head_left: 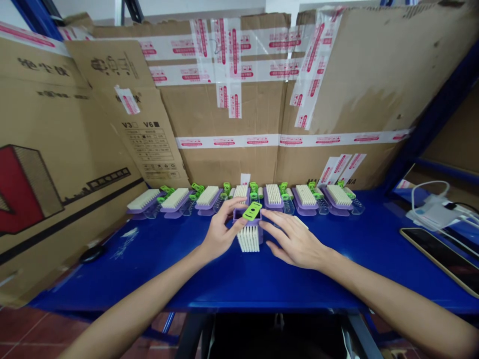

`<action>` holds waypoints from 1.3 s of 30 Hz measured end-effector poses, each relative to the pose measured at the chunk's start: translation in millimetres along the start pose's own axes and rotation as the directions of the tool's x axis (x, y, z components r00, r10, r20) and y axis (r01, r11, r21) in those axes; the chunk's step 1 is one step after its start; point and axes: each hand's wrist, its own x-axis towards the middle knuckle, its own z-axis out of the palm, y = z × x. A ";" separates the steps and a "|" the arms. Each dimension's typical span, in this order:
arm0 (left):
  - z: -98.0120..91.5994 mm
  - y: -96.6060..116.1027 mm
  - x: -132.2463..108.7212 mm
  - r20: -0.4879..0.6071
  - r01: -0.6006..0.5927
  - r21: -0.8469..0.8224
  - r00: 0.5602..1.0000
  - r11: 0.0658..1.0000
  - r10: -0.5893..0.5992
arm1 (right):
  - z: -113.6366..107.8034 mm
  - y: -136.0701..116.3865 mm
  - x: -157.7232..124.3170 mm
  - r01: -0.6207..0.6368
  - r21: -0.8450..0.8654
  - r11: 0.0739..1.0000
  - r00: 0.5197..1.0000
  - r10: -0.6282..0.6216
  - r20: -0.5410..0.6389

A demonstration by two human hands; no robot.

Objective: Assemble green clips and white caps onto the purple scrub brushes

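In the head view, a purple brush head (261, 233) with pale bristles (249, 240) facing me sits between my hands, above the blue table. A small green slotted plate (252, 211) lies tilted across its purple top. My left hand (220, 230) grips the brush's left side, thumb in front by the green plate and index finger behind. From the right, my right hand (299, 242) reaches in with fingers stretched and apart. Its index and middle fingertips rest against the brush's right edge. Whether the green plate touches the purple body all along cannot be seen.
Several similar purple brushes (305, 195) with green and clear parts stand in a row along the back. Taped cardboard (232, 109) walls the rear and left. At the right lie a phone (445, 257) and a white charger (436, 209) with cables. A black round object (92, 253) sits left.
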 end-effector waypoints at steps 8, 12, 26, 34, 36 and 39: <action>0.4 0.8 0.7 0.063 0.116 -0.095 0.992 0.989 -0.110 | 1.2 2.3 -1.3 -0.005 0.034 0.999 0.999 0.006 -0.040; 1.0 5.9 1.6 0.180 0.236 -0.159 0.962 0.959 -0.207 | 3.4 3.6 -3.8 0.001 0.042 0.999 0.999 0.001 -0.046; 2.9 8.3 -1.6 0.170 0.147 -0.206 0.979 0.967 -0.113 | 2.1 5.2 -3.2 -0.022 0.086 0.996 0.999 0.025 -0.035; 3.9 3.4 -3.0 0.178 0.193 -0.372 0.975 0.908 -0.135 | 1.8 5.0 -4.4 -0.014 0.035 0.999 1.000 0.015 -0.026; 3.9 2.0 -3.1 0.189 0.208 -0.411 0.972 0.888 -0.140 | 1.6 5.0 -5.2 -0.014 0.021 1.000 1.000 0.014 -0.018; 3.8 1.8 -3.3 0.179 0.202 -0.417 0.974 0.886 -0.138 | 1.5 5.6 -7.2 -0.003 -0.008 1.000 1.000 0.003 -0.004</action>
